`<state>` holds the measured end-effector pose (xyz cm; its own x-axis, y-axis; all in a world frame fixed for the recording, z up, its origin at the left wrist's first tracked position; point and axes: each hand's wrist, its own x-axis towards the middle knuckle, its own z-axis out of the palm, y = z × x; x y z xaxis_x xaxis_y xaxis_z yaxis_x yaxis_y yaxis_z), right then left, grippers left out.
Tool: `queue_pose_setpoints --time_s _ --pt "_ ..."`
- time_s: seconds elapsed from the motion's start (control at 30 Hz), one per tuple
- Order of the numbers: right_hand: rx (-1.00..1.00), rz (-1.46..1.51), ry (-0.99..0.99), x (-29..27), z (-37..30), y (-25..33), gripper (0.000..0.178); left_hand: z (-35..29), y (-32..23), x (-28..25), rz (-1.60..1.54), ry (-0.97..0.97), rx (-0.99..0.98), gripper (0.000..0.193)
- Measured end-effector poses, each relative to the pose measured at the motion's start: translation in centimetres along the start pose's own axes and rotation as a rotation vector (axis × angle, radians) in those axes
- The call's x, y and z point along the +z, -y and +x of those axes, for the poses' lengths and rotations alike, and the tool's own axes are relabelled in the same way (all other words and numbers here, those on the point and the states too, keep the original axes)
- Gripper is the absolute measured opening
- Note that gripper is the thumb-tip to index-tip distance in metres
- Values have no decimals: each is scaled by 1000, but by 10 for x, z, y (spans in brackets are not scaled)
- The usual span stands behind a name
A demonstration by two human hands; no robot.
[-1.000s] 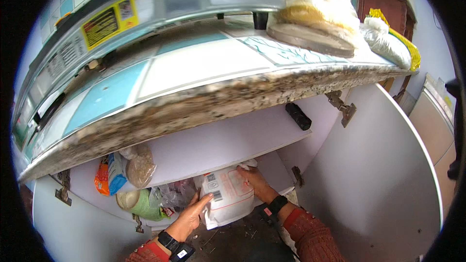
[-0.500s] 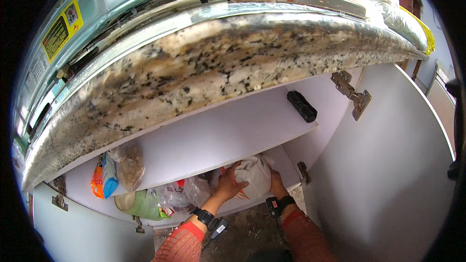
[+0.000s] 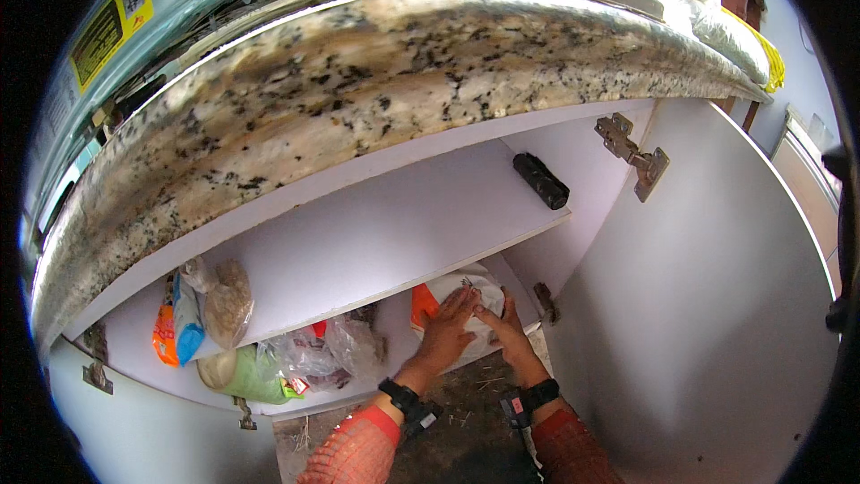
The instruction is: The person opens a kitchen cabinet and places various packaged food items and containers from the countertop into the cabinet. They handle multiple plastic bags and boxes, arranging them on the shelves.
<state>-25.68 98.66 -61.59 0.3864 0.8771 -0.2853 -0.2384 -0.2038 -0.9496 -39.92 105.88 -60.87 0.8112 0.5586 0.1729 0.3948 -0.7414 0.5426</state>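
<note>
A white bag (image 3: 485, 284) with an orange patch sits at the right end of the cabinet's lower level, under the shelf edge. My left hand (image 3: 444, 337) rests over its front, fingers stretched out on the white surface. Beside it, my right hand (image 3: 511, 332) touches the bag's right part with fingers apart, its fingertips close to those of my left. Both palms face the bag, and part of it is hidden behind my hands. Dark bands with small boxes circle both wrists.
Crumpled clear plastic bags (image 3: 309, 354) and a green sack (image 3: 246, 373) lie left on the lower level. The upper shelf (image 3: 385, 224) holds packets (image 3: 179, 327), a brown-filled bag (image 3: 228, 305) and a black cylinder (image 3: 541, 181). A granite counter (image 3: 358, 81) overhangs; an open door (image 3: 699, 305) stands right.
My hands have gone from gripping the white bag at its two sides to lying on its front, close together. More of its orange patch shows. The view has shifted slightly.
</note>
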Motion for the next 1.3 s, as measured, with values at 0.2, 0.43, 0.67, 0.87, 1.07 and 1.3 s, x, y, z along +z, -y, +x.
queue_pose_setpoints --time_s 0.2,0.43,0.67,0.87,1.07,1.3 --pt "215 135 2 1 -7 -18 112 -28 41 5 -70 -244 -269 114" --pt "-33 244 -118 9 9 -19 97 4 53 22 -901 -171 -278 102" --pt "-74 270 -152 -14 112 -10 80 94 102 54 -916 -262 -371 62" --pt "-273 305 -114 -6 177 -18 63 95 113 48 -779 -204 -420 34" --pt "-608 -252 -415 9 127 19 64 6 77 31 -772 -9 -476 57" --pt "-786 -1460 -317 51 76 30 62 -66 52 30 -890 244 -548 51"
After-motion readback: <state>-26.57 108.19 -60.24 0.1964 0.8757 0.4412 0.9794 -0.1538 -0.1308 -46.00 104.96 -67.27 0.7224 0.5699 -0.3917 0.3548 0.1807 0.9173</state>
